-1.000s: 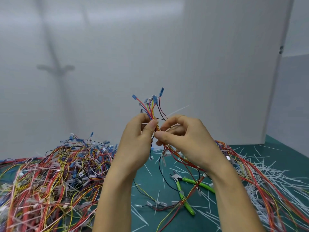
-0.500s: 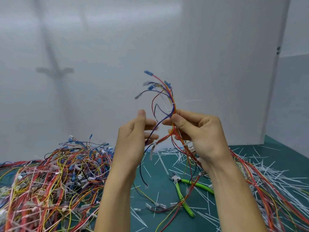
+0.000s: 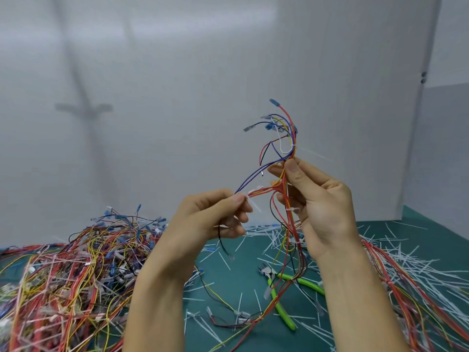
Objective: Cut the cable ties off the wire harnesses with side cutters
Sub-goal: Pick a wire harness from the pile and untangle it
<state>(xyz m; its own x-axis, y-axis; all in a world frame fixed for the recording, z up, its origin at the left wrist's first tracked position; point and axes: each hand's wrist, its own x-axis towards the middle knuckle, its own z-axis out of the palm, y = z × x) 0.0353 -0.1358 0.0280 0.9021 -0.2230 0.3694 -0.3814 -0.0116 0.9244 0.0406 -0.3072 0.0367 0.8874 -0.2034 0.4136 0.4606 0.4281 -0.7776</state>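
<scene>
My right hand (image 3: pixel 317 201) holds a wire harness (image 3: pixel 285 138) upright in front of me, pinching the bundle between thumb and fingers. Its red, blue and yellow wires fan out above with blue terminals, and a white cable tie (image 3: pixel 293 144) sits just above my thumb. My left hand (image 3: pixel 215 214) pinches a side branch of the same harness, pulling it out to the left. Another white tie (image 3: pixel 290 209) shows on the bundle inside my right palm. The side cutters (image 3: pixel 276 290), with green handles, lie on the green mat below my right wrist, untouched.
A big tangled heap of harnesses (image 3: pixel 76 270) covers the mat on the left. More red harnesses and several cut white tie tails (image 3: pixel 411 270) litter the right side. The green mat (image 3: pixel 223 283) shows between my forearms. White walls stand close behind.
My hands have drawn apart: the left pulled a branch out leftward and lower, the right lifted the bundle higher and rightward, so the wires spread out.
</scene>
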